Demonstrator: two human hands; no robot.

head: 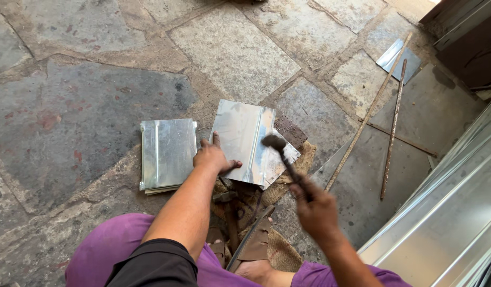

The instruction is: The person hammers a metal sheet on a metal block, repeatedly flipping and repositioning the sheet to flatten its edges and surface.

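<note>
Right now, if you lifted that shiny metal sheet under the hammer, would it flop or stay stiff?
The metal sheet looks thin, so probably light and slightly springy. Its raised fold likely stiffens it. The glossy face may slip, and its edges look sharp.

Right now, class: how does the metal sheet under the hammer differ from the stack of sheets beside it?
The metal sheet is single, tilted and held by the left hand; the stack of sheets holds several, squared up and untouched. The hammer, in the right hand, is over the single sheet only. Both are shiny and rectangular.
</note>
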